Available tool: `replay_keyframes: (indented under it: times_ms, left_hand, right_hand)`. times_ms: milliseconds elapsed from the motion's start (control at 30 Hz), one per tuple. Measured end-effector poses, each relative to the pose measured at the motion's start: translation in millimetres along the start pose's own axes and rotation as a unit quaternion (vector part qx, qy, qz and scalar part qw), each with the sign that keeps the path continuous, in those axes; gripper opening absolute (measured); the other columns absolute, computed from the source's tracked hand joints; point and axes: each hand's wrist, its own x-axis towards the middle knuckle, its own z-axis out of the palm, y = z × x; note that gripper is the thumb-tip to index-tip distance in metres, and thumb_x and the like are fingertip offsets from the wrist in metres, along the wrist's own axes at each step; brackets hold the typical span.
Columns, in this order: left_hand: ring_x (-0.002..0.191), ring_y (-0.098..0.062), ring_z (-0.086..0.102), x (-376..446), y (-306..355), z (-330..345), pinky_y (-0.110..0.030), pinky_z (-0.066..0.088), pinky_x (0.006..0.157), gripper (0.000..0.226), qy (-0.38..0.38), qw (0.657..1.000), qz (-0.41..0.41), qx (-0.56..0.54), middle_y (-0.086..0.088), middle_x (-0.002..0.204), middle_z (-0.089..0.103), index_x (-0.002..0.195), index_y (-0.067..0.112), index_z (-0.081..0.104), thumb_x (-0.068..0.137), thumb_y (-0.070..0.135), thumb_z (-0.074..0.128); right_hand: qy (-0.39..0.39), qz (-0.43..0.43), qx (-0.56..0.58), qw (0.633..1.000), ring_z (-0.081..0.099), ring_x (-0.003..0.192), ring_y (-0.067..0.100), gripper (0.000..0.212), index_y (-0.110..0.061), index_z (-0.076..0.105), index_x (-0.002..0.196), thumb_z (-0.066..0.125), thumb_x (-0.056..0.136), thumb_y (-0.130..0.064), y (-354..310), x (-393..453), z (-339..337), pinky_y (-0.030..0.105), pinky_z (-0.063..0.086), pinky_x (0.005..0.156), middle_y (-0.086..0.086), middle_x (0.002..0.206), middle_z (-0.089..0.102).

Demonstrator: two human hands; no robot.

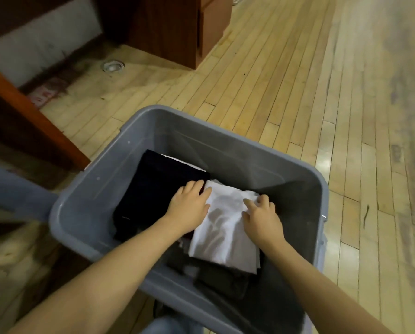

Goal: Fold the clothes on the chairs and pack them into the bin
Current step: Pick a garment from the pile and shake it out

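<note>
Both flat, fingers spread: left hand [189,206] and right hand [261,214] pressing white folded garment [223,235] (beside dark folded garment [158,189]) inside grey bin [225,131].

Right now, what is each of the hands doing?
Left hand: open, fingers pressing flat on the white folded garment.
Right hand: open, fingertips touching the same garment.
</note>
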Motion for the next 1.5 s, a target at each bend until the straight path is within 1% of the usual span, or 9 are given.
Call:
replay_keyframes:
  times_ms: [267,400,533,700,833,1033,1133,1300,1500]
  left_hand:
    - [0.140,-0.022,0.023,-51.4,-24.4,-112.9,-0.037,0.023,0.110,0.052,0.110,0.993,-0.033,-0.030,-0.004,0.155,0.021,0.148,0.019,0.025,0.100,0.032,0.039]
    - [0.137,-0.021,0.029,-99.2,-45.9,-161.8,-0.035,0.027,0.110,0.049,0.161,0.985,-0.062,-0.008,-0.002,0.152,0.028,0.146,0.019,0.031,0.100,0.031,0.039]
    - [0.122,-0.024,0.044,-178.0,-75.6,-199.5,-0.035,0.036,0.096,0.039,0.212,0.970,-0.121,0.025,-0.004,0.137,0.046,0.133,0.013,0.049,0.098,0.028,0.042]
    - [0.105,-0.030,0.059,-297.1,-108.4,-221.6,-0.041,0.048,0.084,0.038,0.283,0.934,-0.220,0.009,-0.009,0.122,0.058,0.123,0.008,0.059,0.091,0.026,0.049]
    - [0.120,-0.017,0.046,-404.5,-128.8,-223.0,-0.031,0.036,0.098,0.041,0.312,0.895,-0.319,0.024,0.001,0.135,0.046,0.136,0.017,0.047,0.098,0.030,0.044]
    - [0.120,-0.015,0.045,-572.0,-150.1,-198.3,-0.028,0.035,0.098,0.039,0.336,0.815,-0.470,0.040,0.003,0.134,0.047,0.135,0.019,0.048,0.098,0.031,0.044]
    - [0.118,-0.019,0.046,-641.9,-158.3,-176.2,-0.030,0.037,0.095,0.038,0.314,0.777,-0.545,0.033,0.001,0.132,0.048,0.133,0.017,0.050,0.098,0.030,0.044]
    - [0.116,-0.023,0.047,-736.8,-163.5,-131.4,-0.033,0.038,0.093,0.038,0.274,0.708,-0.651,0.011,-0.003,0.130,0.050,0.132,0.015,0.052,0.097,0.030,0.045]
    - [0.140,-0.021,0.024,-814.3,-159.5,-80.2,-0.037,0.025,0.109,0.047,0.213,0.629,-0.746,-0.043,0.000,0.152,0.030,0.143,0.020,0.038,0.099,0.037,0.040]
  right_hand:
    - [0.111,-0.143,0.049,0.982,0.051,0.105,0.023,0.035,-0.015,0.048,0.132,0.040,0.101,-0.027,-77.6,-19.2,-76.4,0.037,0.052,0.073,0.005,0.124,0.044]
    - [0.159,-0.206,0.065,0.963,0.052,0.099,0.024,0.032,-0.014,0.053,0.127,0.041,0.100,-0.024,-122.8,-38.1,-107.3,0.032,0.044,0.064,0.005,0.115,0.047]
    - [0.170,-0.277,0.088,0.941,0.052,0.096,0.023,0.032,-0.015,0.052,0.128,0.039,0.099,-0.024,-185.8,-68.0,-133.0,0.030,0.038,0.060,0.004,0.115,0.047]
    - [0.153,-0.393,0.102,0.901,0.055,0.098,0.024,0.033,-0.015,0.051,0.130,0.040,0.100,-0.024,-282.7,-127.5,-146.7,0.037,0.050,0.069,0.005,0.120,0.049]
    - [0.145,-0.494,0.108,0.850,0.055,0.104,0.027,0.031,-0.011,0.055,0.125,0.042,0.099,-0.022,-370.2,-189.2,-135.0,0.042,0.048,0.084,0.007,0.116,0.051]
    - [0.092,-0.618,0.100,0.774,0.056,0.103,0.019,0.033,-0.015,0.053,0.130,0.040,0.100,-0.025,-494.5,-310.8,-92.3,0.035,0.049,0.082,0.000,0.122,0.050]
    - [0.043,-0.662,0.102,0.741,0.057,0.098,0.017,0.034,-0.015,0.052,0.131,0.039,0.101,-0.025,-543.0,-371.3,-59.9,0.030,0.047,0.076,-0.001,0.123,0.049]
    - [-0.026,-0.725,0.075,0.684,0.056,0.099,0.019,0.033,-0.014,0.054,0.128,0.040,0.100,-0.025,-599.4,-449.7,3.3,0.035,0.049,0.080,0.001,0.119,0.050]
    - [-0.071,-0.788,0.013,0.611,0.051,0.116,0.023,0.034,-0.019,0.055,0.130,0.045,0.099,-0.031,-635.9,-514.3,74.3,0.038,0.039,0.097,0.002,0.125,0.053]
